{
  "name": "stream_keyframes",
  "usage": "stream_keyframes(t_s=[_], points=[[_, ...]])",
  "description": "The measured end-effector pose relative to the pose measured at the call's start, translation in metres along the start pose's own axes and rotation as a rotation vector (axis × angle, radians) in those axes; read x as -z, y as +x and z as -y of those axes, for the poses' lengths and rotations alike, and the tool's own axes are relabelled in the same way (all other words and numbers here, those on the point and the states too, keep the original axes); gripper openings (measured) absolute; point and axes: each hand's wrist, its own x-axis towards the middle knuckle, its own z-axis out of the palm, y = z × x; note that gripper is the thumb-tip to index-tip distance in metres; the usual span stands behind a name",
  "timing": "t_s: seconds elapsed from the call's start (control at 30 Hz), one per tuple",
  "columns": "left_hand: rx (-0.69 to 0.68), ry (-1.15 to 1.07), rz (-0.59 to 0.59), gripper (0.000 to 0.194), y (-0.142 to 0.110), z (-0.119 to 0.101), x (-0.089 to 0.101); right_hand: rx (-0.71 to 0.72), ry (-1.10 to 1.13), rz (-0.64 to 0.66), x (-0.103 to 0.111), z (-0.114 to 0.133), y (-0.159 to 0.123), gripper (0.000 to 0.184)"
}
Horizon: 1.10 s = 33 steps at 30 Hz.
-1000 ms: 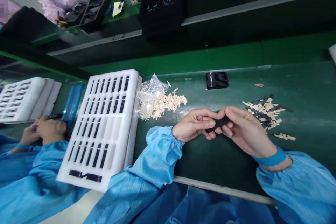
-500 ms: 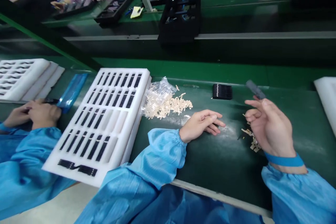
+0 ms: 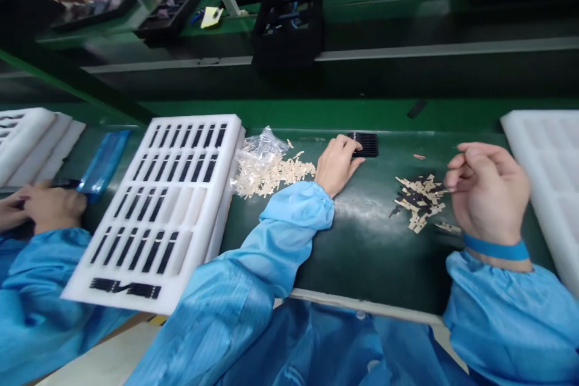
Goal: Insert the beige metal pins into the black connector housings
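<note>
Head view: left hand (image 3: pixel 337 164) touches the black ribbed rectangular stack (image 3: pixel 370 145), right hand (image 3: pixel 491 196) curls near beige-and-black flat strips (image 3: pixel 420 200); hands apart, grips unclear.

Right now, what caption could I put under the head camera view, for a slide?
Left hand touching a ribbed black stack, right hand raised beside mixed pale and dark pieces.

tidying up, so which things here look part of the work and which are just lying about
Seemingly in use:
- ridged black block, touched by left hand
- cream-and-black pile of flat pieces, near right hand
- white foam tray holding black strips

Probably just lying about:
- small reddish-brown scrap
- yellow paper across the bench
</note>
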Motion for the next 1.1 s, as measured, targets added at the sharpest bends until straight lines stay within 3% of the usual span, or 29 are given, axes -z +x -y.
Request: stream_keyframes(t_s=[0.07, 0.23, 0.3, 0.4, 0.53, 0.7, 0.8, 0.87, 0.97, 1.1], points=[[0.010, -0.001, -0.014, 0.016, 0.003, 0.001, -0.002, 0.026, -0.065, 0.032, 0.009, 0.008, -0.007, 0.005], [0.006, -0.019, -0.033, 0.020, 0.001, 0.004, 0.001, 0.064, -0.380, 0.106, 0.042, 0.020, -0.026, 0.012], [0.027, -0.047, -0.049, 0.020, -0.003, 0.004, 0.004, 0.047, -0.551, 0.121, 0.062, 0.017, -0.030, 0.019], [0.077, -0.172, -0.075, 0.018, -0.017, -0.003, 0.009, 0.079, -0.857, 0.275, 0.091, 0.003, -0.036, 0.028], [0.140, -0.480, 0.088, 0.020, -0.048, -0.022, 0.018, 0.219, -1.077, 0.435, 0.110, -0.021, -0.042, 0.035], [0.184, -0.641, 0.185, 0.023, -0.068, -0.040, 0.022, 0.200, -1.129, 0.555, 0.113, -0.028, -0.039, 0.034], [0.304, -0.797, 0.215, 0.018, -0.066, -0.039, 0.018, 0.114, -1.068, 0.611, 0.100, -0.016, -0.036, 0.028], [0.375, -0.875, 0.209, 0.017, -0.063, -0.035, 0.015, 0.056, -0.910, 0.616, 0.078, -0.009, -0.034, 0.025], [0.444, -0.810, 0.176, 0.021, -0.062, -0.028, 0.018, 0.032, -0.665, 0.651, 0.028, -0.007, -0.028, 0.031], [0.502, -0.753, 0.130, 0.027, -0.060, -0.026, 0.028, -0.017, -0.374, 0.561, -0.038, -0.024, -0.020, 0.018]])
